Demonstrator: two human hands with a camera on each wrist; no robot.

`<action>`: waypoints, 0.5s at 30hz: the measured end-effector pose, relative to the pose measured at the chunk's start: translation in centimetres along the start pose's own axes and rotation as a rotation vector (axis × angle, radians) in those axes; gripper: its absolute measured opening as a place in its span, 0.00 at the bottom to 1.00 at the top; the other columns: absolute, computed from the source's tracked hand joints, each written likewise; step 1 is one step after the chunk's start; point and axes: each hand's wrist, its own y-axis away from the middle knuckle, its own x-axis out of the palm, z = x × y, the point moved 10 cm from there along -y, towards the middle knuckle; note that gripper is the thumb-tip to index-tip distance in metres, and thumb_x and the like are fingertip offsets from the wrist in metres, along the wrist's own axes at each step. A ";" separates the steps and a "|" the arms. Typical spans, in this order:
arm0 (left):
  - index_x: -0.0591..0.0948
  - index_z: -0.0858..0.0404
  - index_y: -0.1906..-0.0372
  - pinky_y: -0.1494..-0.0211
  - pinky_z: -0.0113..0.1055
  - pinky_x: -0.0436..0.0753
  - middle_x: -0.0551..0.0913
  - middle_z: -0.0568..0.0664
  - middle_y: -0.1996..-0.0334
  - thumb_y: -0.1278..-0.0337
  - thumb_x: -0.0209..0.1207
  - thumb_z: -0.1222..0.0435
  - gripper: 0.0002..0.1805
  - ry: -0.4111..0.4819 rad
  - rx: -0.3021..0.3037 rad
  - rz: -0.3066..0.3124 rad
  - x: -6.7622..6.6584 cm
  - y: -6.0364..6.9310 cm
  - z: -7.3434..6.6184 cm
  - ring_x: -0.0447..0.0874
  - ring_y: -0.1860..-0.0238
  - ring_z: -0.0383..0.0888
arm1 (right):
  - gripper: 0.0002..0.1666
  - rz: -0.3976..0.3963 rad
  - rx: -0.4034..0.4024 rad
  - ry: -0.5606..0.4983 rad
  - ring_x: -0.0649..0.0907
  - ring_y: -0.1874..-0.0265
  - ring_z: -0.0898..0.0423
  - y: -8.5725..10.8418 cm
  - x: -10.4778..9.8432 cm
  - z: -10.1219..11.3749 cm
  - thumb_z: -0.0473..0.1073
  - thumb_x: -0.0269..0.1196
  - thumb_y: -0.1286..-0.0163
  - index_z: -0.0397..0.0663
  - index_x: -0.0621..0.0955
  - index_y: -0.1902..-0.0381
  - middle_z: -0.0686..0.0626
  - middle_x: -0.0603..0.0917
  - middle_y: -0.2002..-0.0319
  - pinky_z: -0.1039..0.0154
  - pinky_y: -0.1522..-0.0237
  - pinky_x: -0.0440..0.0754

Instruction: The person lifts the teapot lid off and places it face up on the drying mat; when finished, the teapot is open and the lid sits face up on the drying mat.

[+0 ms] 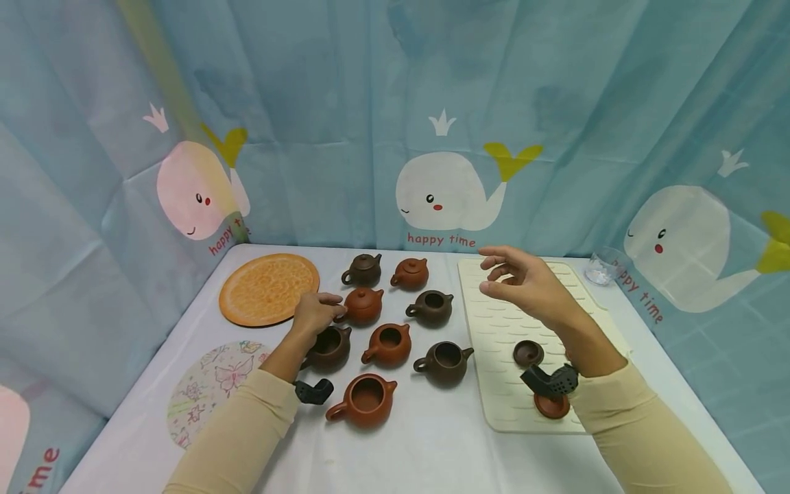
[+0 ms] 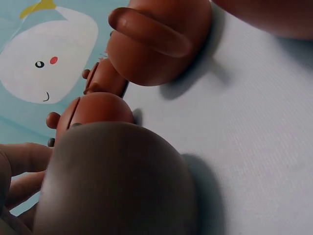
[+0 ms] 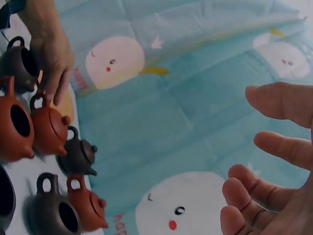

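Observation:
A lidded reddish-brown teapot (image 1: 364,307) stands in the middle-left group, and my left hand (image 1: 316,314) holds its handle. In the right wrist view, the left hand's fingers (image 3: 61,83) meet that teapot's handle (image 3: 38,100). The left wrist view shows the hand (image 2: 22,169) partly hidden behind a large dark pot (image 2: 117,186). My right hand (image 1: 524,283) hangs in the air above the cream mat (image 1: 503,415), fingers spread and bent, holding nothing; its fingers (image 3: 281,100) also appear in its own wrist view.
Lidless teapots, dark (image 1: 446,367) and red (image 1: 368,405), stand nearby; two lidded ones (image 1: 364,274) (image 1: 412,276) are behind. A dark lid (image 1: 528,355) and red lid (image 1: 551,407) lie on the mat. Around are an orange disc (image 1: 268,291), patterned disc (image 1: 197,391) and clear cup (image 1: 599,271).

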 end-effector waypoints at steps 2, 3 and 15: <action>0.84 0.66 0.52 0.46 0.49 0.72 0.82 0.58 0.57 0.45 0.65 0.68 0.15 -0.015 -0.011 -0.001 0.0 0.0 0.2 0.77 0.52 0.53 | 0.32 0.005 0.001 -0.004 0.77 0.56 0.46 -0.7 0.6 0.0 0.35 0.66 0.36 0.42 0.72 0.35 0.39 0.73 0.50 0.61 0.61 0.78; 0.85 0.66 0.53 0.46 0.49 0.72 0.82 0.58 0.57 0.45 0.65 0.68 0.14 -0.021 -0.018 -0.001 0.1 0.0 0.3 0.77 0.52 0.53 | 0.32 0.008 0.004 -0.006 0.77 0.56 0.45 -1.0 1.0 0.1 0.35 0.67 0.37 0.42 0.72 0.35 0.39 0.74 0.50 0.61 0.61 0.78; 0.87 0.65 0.61 0.49 0.47 0.72 0.84 0.55 0.63 0.46 0.66 0.68 0.08 -0.043 -0.031 -0.030 -0.2 -0.1 1.0 0.76 0.55 0.52 | 0.32 0.073 0.024 0.020 0.77 0.56 0.45 -4.8 5.5 -0.9 0.39 0.69 0.39 0.46 0.74 0.37 0.41 0.77 0.51 0.51 0.56 0.77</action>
